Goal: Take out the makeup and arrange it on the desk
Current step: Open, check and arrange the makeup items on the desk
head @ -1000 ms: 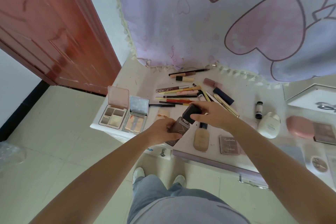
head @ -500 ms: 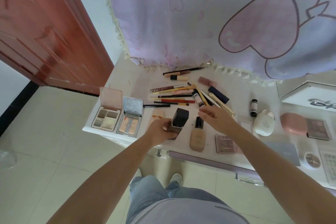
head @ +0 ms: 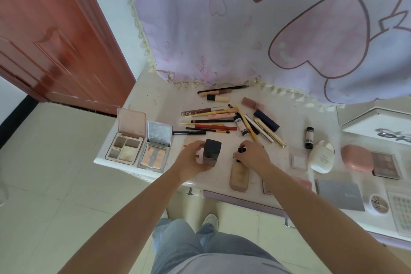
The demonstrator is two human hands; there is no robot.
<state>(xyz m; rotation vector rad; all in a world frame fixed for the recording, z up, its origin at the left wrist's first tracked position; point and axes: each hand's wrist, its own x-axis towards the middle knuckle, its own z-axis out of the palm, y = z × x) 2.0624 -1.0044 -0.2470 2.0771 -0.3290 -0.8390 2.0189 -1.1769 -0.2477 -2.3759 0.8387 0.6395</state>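
- Head view: a white desk (head: 155, 100) stands against a wall hung with a pale purple curtain (head: 222, 29); a red-brown door (head: 55, 40) is at the left and cream floor tiles lie below
- The left hand (head: 192, 159) curls its fingers round a square bottle with a dark cap (head: 212, 152), held upright near the desk's front edge
- The right hand (head: 252, 154) has its fingertips closed on the black cap of a beige foundation bottle (head: 239, 176), which lies flat
- The relation that matters: this bottle's long axis runs from the cap at the fingers back toward the person, so the body lies nearer than the hand; the right hand is the closer one
- Counted: two open palettes at the left, one pink-lidded (head: 125, 140) and one mirrored (head: 155, 147); two bottles in the hands; one loose pile of pencils and tubes (head: 222, 122) behind, too tangled to number
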